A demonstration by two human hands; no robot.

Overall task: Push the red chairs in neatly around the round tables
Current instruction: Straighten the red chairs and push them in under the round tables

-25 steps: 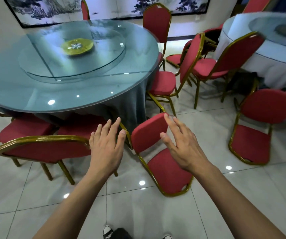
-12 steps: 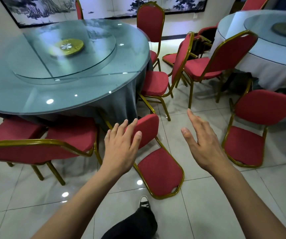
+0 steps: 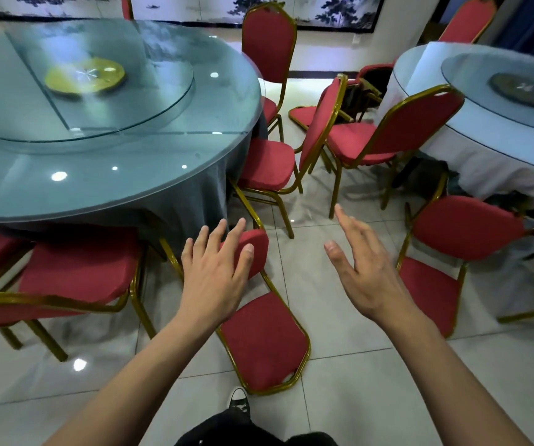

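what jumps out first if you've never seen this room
The big round glass-topped table fills the upper left, ringed by red chairs with gold frames. In the middle foreground one red chair lies tipped over by the table's edge, the left hand resting on its backrest while the right hand hovers open beside it.

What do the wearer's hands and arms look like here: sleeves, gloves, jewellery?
Both forearms are bare up to the frame edge, with no sleeves in view. The left hand and right hand wear no gloves, and no rings, watch or wristbands show. Nails are short and unpainted. Below them are dark trousers and a black sneaker with a white toe cap.
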